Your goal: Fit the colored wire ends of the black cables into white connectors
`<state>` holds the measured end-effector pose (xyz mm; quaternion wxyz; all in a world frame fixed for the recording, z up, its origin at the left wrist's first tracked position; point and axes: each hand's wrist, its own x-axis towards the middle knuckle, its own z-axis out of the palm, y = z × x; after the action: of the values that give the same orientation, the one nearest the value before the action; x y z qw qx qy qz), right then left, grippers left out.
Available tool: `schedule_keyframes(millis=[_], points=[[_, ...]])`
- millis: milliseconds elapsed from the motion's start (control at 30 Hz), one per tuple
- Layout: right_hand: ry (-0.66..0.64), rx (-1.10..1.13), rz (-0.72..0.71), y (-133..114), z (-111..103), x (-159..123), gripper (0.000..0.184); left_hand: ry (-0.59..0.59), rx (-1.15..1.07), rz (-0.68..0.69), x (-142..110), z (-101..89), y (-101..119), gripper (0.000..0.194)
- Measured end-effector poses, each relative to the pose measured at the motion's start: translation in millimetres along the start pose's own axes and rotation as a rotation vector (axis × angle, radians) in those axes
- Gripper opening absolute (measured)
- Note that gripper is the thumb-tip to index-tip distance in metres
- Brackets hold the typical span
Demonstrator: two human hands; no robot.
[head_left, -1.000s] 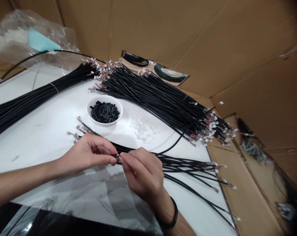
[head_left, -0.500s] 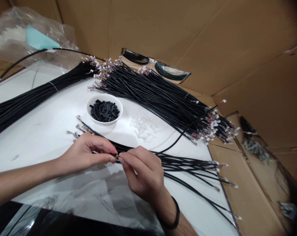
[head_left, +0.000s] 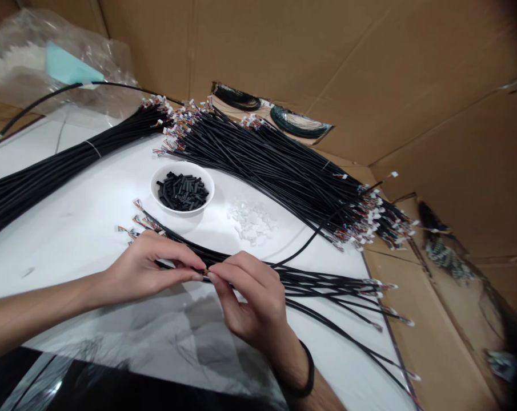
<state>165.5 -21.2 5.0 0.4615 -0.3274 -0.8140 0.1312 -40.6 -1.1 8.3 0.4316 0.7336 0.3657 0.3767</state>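
Note:
My left hand (head_left: pixel 153 262) is closed, pinching a black cable between thumb and fingertips. Opposite it, the fingertips of my right hand (head_left: pixel 256 297) are pressed together on the thin coloured wires (head_left: pixel 205 272) at that cable's end. The fingertips nearly meet, so most of this end is hidden. Under and behind both hands lies a loose row of black cables (head_left: pixel 322 282) with white connectors at their ends. Just beyond my hands stands a white bowl (head_left: pixel 154 197) of short black tubing pieces (head_left: pixel 183 191), with a pile of small white connector pieces (head_left: pixel 252 222) to its right.
A large heap of black cables (head_left: pixel 262 160) spans the back of the white table (head_left: pixel 91 211). Another bundle (head_left: pixel 69 160), tied, runs off to the left. A clear plastic bag (head_left: pixel 112 68) sits at the back left. Cardboard walls (head_left: pixel 412 85) enclose the far and right sides.
Both hands stay almost in place at the cable end, with only slight finger shifts. The coloured wires between the fingertips show a little less. The surrounding things have not moved.

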Motion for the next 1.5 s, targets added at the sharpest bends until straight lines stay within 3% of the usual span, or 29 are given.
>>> schedule_keyframes(millis=[267,667,900,1133,1367,1500], points=[[0.004,0.006,0.005,-1.1,0.0,0.6,0.016,0.034,0.137,0.185,-1.3,1.2,-3.1,0.01],[0.033,-0.16,-0.095,-2.0,1.1,-0.8,0.016,0.043,0.168,0.144,-3.1,2.5,-4.0,0.005],[-0.003,-0.236,-0.143,-1.5,0.8,-1.3,0.013,0.059,0.13,0.268,0.7,2.4,-6.4,0.004],[-0.064,-0.273,-0.163,-0.3,-0.7,-1.0,0.012,0.049,0.243,0.372,-0.3,2.8,-9.0,0.007],[-0.107,-0.135,-0.049,1.4,-1.0,-0.3,0.012,0.023,0.316,0.415,1.3,2.9,-8.7,0.008],[-0.139,-0.053,0.023,1.8,-4.1,0.3,0.027,0.037,0.289,0.383,2.9,3.8,-6.3,0.01]])
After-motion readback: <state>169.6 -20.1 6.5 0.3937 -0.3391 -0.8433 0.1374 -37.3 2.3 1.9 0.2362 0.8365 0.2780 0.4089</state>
